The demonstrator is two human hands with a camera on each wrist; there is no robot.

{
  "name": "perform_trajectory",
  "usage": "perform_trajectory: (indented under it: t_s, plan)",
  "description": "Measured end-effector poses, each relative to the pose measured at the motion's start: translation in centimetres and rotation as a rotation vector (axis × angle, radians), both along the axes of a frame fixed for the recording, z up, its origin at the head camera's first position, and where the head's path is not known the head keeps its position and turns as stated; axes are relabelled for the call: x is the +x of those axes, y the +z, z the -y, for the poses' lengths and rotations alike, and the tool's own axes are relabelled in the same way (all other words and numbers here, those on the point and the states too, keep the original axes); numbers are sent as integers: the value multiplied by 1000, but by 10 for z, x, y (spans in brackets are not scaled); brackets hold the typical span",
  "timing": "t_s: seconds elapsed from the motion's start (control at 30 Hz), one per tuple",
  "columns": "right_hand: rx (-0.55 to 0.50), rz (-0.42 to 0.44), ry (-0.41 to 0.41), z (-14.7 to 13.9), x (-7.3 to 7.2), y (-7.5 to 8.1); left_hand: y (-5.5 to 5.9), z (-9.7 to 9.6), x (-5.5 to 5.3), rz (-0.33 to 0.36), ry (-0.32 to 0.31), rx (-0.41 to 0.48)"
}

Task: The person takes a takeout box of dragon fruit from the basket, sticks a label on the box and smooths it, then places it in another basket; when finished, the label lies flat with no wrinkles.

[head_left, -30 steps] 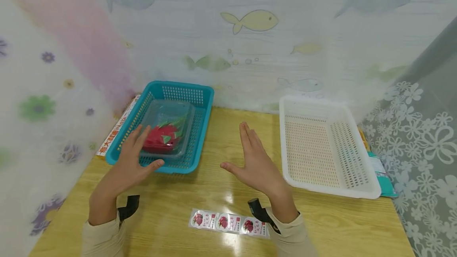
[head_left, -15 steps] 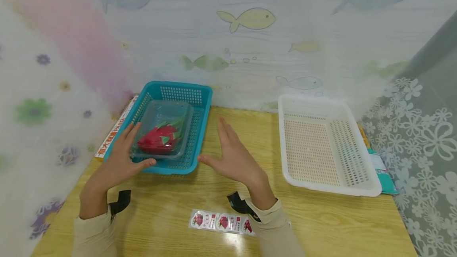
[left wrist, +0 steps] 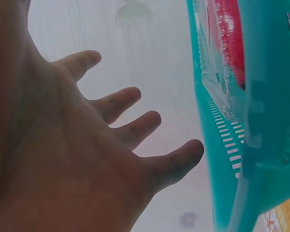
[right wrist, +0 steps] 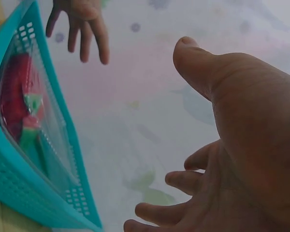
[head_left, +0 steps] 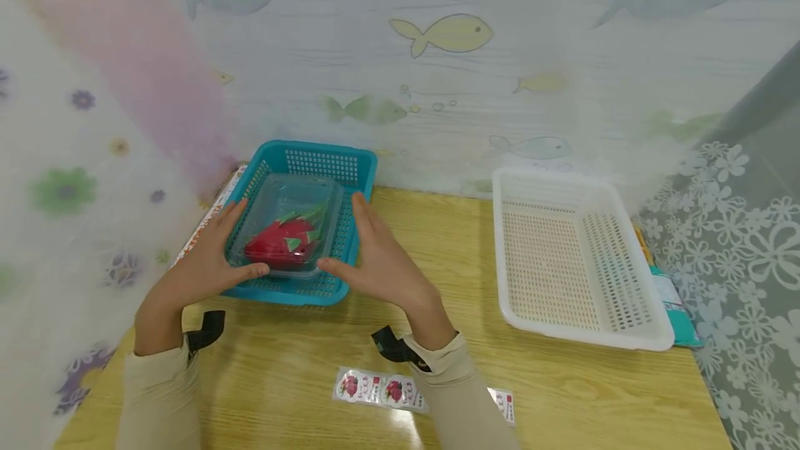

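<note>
A clear plastic box [head_left: 300, 189] with a red dragon fruit [head_left: 281, 242] with green-tipped scales inside it sits in the blue-green basket [head_left: 331, 290] on the left. My left hand [head_left: 206, 255] is over the basket's left side, fingers spread and thumb pointing toward the box. Opposite it, my right hand [head_left: 384, 262] is at the basket's right side, its thumb overlapping the box's near corner in the head view. Both wrist views show the fingers apart with nothing between them; the left hand [left wrist: 87, 135] and right hand [right wrist: 222, 145] appear above the basket's rim.
A white basket [head_left: 550, 262] stands on the right of the wooden table [head_left: 281, 380], a teal packet [head_left: 681, 318] beside it. A strip of dragon fruit stickers [head_left: 375, 389] lies near the front, partly behind my right sleeve. A printed box edge [head_left: 194, 238] shows left of the blue-green basket.
My right hand has moved left from the middle of the table to the blue-green basket's right side. My left hand has shifted slightly left. The box and dragon fruit have stayed put.
</note>
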State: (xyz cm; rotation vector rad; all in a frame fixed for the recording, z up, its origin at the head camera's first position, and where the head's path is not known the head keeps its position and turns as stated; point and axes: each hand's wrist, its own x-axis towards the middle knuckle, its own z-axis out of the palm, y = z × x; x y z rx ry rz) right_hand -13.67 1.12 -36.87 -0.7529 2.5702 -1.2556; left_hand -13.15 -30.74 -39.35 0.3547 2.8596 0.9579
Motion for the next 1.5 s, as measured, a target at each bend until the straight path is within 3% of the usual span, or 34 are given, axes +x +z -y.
perform_trajectory:
  t_s: [0.23, 0.7, 1.5]
  plan:
    - [-9, 52, 5, 24, -8, -3, 3, 4, -13, 35, -32, 21]
    - [-11, 111, 13, 48, -30, 0, 1, 12, -21, 70, -48, 51]
    - [32, 171, -181, 93, -53, -32, -1, 7, -44, 104, -69, -22]
